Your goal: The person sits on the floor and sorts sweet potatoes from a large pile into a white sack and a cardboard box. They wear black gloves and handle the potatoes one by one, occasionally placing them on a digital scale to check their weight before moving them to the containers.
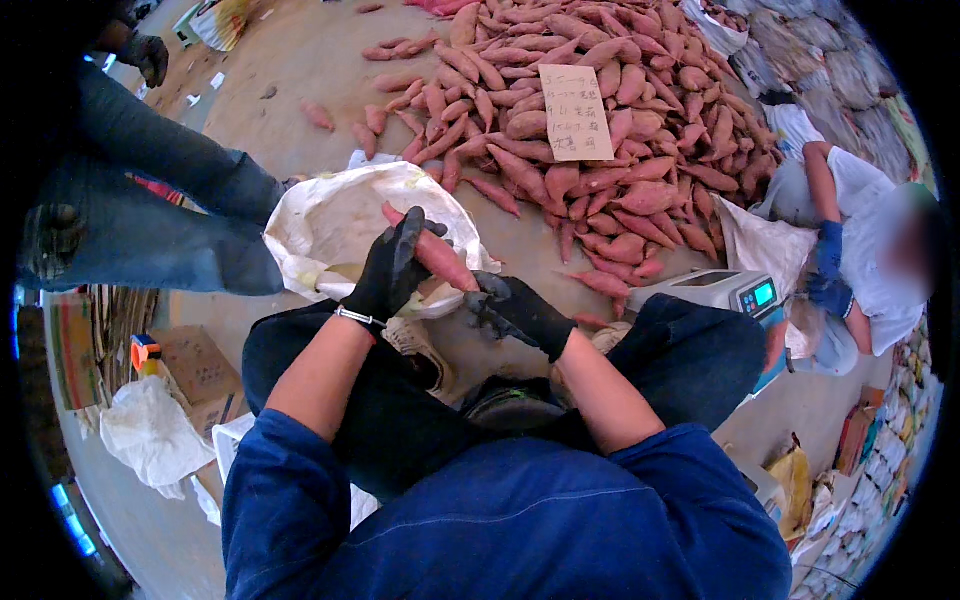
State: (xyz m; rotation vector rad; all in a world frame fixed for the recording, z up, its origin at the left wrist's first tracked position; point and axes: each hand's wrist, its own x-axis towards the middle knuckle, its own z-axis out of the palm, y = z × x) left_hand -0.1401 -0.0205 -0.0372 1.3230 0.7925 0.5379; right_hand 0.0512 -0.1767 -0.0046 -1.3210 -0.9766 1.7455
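Note:
A long red-skinned sweet potato (444, 261) is held at a slant in front of me, over the near rim of an open white woven sack (289, 229). My left hand (396, 259), in a black glove, wraps around its upper part, thumb across the top. At the lower end, the curled fingers of my black-gloved right hand (517, 309) grip the tip, which they partly hide. Beyond the sack spreads a large heap of sweet potatoes (645, 196). A cardboard sheet (576, 112) with handwriting lies on the heap.
To the right, a digital scale (720, 289) with a lit display stands beside my knee. A co-worker (862, 225) in blue gloves sits past it. Another person's jeans-clad legs (172, 187) are close on the left. Cardboard boxes (199, 367) and a white bag (150, 435) lie at lower left.

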